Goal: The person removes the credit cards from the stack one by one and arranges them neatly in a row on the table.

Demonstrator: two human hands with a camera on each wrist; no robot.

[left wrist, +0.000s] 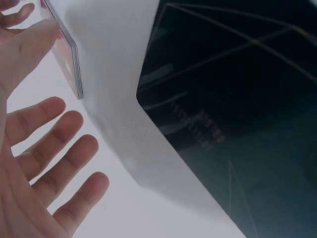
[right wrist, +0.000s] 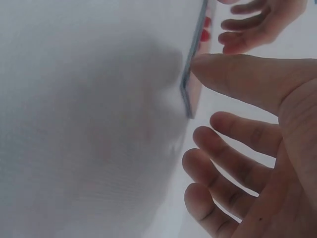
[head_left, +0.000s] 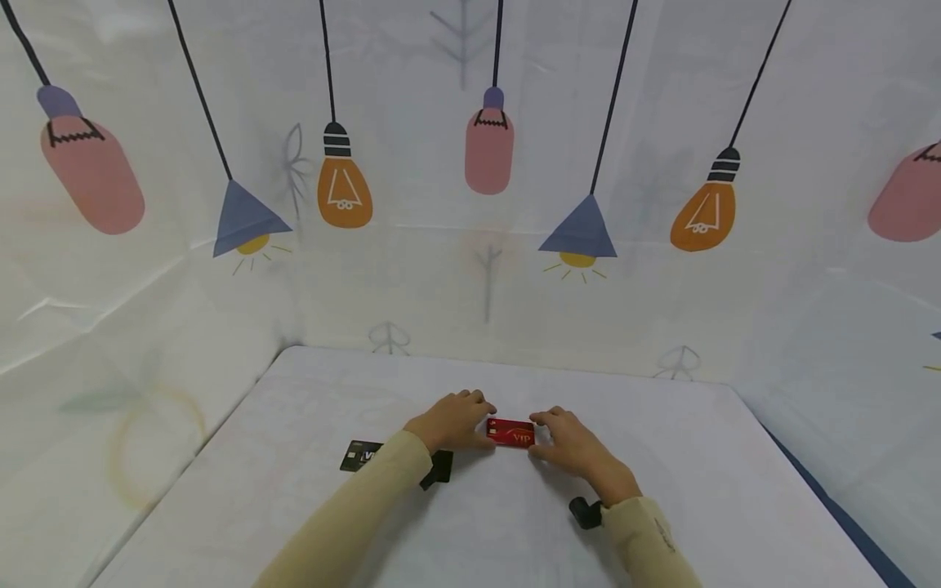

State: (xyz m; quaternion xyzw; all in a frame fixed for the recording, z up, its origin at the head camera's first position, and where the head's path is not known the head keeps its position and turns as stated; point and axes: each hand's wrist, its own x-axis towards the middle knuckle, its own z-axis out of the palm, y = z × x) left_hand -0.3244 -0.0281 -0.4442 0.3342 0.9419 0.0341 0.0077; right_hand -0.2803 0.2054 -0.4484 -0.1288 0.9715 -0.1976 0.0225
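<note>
Red card (head_left: 510, 433), marked VIP, sits between two hands, about midway between the left and right edges of the worktop (head_left: 720, 474) and toward its far edge. I have the left hand (head_left: 457, 420) at its left end and the right hand (head_left: 577, 445) at its right. Both grips look loosely wide to me: in each wrist view the thumb tip meets the near side while the other fingers fan apart. Whether it rests flat or is raised, I cannot tell. Nearer the worktop's left edge, I see a black card (head_left: 359, 454) partly covered by the left sleeve (head_left: 353, 506). A black device (head_left: 586, 513) juts out beside the right sleeve (head_left: 650, 539). Past the far edge, a white sheet (head_left: 434, 261) bears printed lamps (head_left: 345, 192).
</note>
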